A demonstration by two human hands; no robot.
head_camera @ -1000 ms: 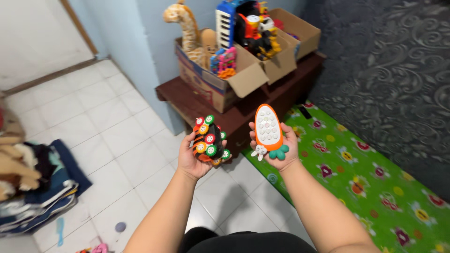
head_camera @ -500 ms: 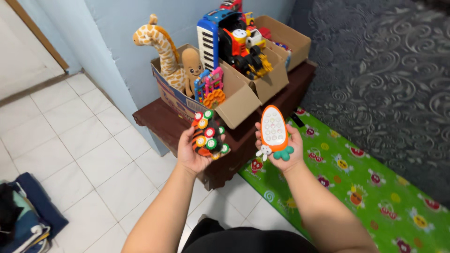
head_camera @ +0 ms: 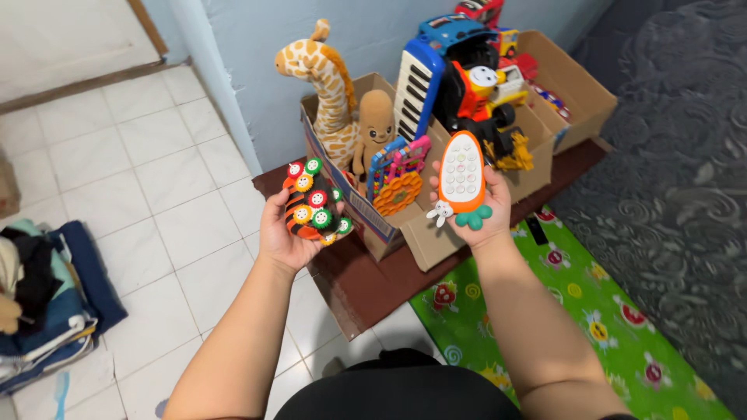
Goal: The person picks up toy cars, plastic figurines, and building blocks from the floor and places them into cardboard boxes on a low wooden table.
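We hold both bare forearms out ahead, palms up, the left hand (head_camera: pixel 286 233) cupped with fingers curled in a grip, the right hand (head_camera: pixel 476 208) raised slightly higher, fingers likewise closed.

Two handheld toys (head_camera: pixel 313 204), two cardboard boxes (head_camera: pixel 436 233)

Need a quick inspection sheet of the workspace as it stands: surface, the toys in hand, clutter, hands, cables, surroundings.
Surface: dark brown table by a blue wall.
Job's things: striped toy with round buttons; carrot phone toy.
Clutter: cardboard boxes packed with a giraffe, keyboard, toy truck.
Hands: left hand holds the striped toy; right hand holds the carrot phone toy.
Cables: nothing seen.
Surroundings: white tile floor, green play mat, folded clothes.
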